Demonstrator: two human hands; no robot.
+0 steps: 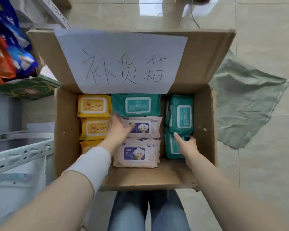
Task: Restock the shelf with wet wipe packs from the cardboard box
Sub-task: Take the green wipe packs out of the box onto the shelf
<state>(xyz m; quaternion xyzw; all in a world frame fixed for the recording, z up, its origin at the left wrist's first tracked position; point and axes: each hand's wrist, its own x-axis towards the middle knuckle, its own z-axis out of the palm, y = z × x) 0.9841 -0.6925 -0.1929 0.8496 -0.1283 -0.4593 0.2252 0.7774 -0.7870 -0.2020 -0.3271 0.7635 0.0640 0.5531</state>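
Nearest, at six o'clock, the person's blue-jeaned knees sit just behind the open brown cardboard box, likely so both arms reach straight down into it. The right hand, at about four o'clock inside the box, has its fingers closing around the end of an upright teal wet wipe pack, with another teal pack beneath; the grip looks partial, not yet firm. The left hand lies open and flat, fingers spread, on the farther of two pale pink baby-wipe packs, seemingly steadying it.

Along the box's nine o'clock wall stands a column of yellow wipe packs. At twelve o'clock a flat teal pack lies under the raised flap carrying a white handwritten paper sign. The pale metal shelf waits at nine o'clock, outside the box.
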